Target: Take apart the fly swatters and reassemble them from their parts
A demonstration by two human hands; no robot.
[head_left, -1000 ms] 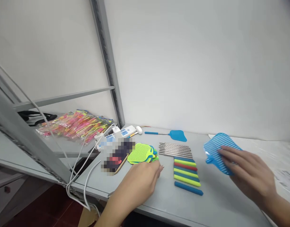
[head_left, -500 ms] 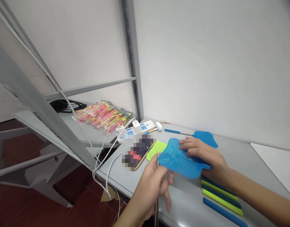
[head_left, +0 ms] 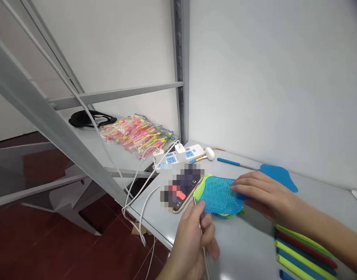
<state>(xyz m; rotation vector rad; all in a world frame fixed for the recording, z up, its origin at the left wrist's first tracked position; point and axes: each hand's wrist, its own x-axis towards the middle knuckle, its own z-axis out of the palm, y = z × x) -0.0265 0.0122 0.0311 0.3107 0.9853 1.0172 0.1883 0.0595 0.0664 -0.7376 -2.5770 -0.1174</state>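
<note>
The hole-dotted upper paddle is blue, the lower paddle yellow-green

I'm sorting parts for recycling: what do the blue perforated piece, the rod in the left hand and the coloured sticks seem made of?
Blue perforated piece: probably thin plastic, smooth; it is evenly coloured with neat rows of holes.
Rod: likely metal, polished; it looks silvery with bright highlights.
Coloured sticks: perhaps plastic or rubber; solid colours and low sheen, blurred here.
</note>
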